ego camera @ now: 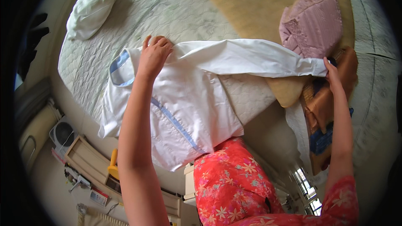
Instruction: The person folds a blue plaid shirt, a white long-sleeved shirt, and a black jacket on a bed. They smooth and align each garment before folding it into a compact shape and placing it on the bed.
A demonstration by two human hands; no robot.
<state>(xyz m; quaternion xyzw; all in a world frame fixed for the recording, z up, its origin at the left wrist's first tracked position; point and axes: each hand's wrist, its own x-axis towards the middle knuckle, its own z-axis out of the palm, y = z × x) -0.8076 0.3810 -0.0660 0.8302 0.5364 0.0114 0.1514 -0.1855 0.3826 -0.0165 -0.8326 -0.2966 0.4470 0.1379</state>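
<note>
A white long-sleeved shirt (188, 84) with light blue trim inside the collar and along the front placket lies spread over the near edge of the bed. My left hand (156, 51) grips the shoulder of the shirt beside the collar, fingers curled over the far edge. Its forearm covers part of the front. Out to the right, my right hand (333, 73) pinches the cuff, with the sleeve (245, 57) stretched nearly straight between both hands. The other sleeve (110, 122) hangs toward the bed's left edge, partly behind my forearm.
A quilted mattress (188, 15) carries a white cloth bundle (91, 11), a tan mat (251, 3) and a folded pink quilted item (314, 22). Brown and blue fabric (323, 106) lies under my right arm. A wooden drawer unit (91, 157) and a yellow object (113, 164) stand lower left.
</note>
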